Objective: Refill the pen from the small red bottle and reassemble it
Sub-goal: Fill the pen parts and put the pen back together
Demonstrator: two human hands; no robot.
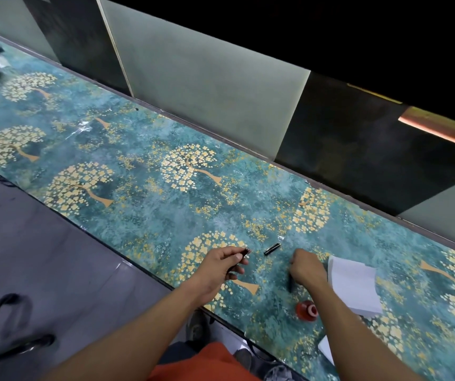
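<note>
Pen parts are spread between our two hands over the teal table (pixel 149 193) with its gold tree pattern. Our left hand (pixel 225 261) pinches one dark pen section (pixel 241 254) between thumb and fingers, its metal-ringed end pointing toward the middle of the table. Just beyond that end, lying loose on the surface between our hands, is another short dark pen piece (pixel 272 248) with a bright tip, touching neither hand. Our right hand (pixel 307 266) is curled downward, knuckles up, and a thin dark pen part (pixel 290 283) sticks out below it toward us; we cannot tell how the fingers close on it. The small red bottle (pixel 306 310) lies on its side near the table's front edge, just beside our right forearm, its mouth facing right. A folded white paper (pixel 354 284) lies to the right of that hand, with another white sheet (pixel 326 349) at the table edge.
</note>
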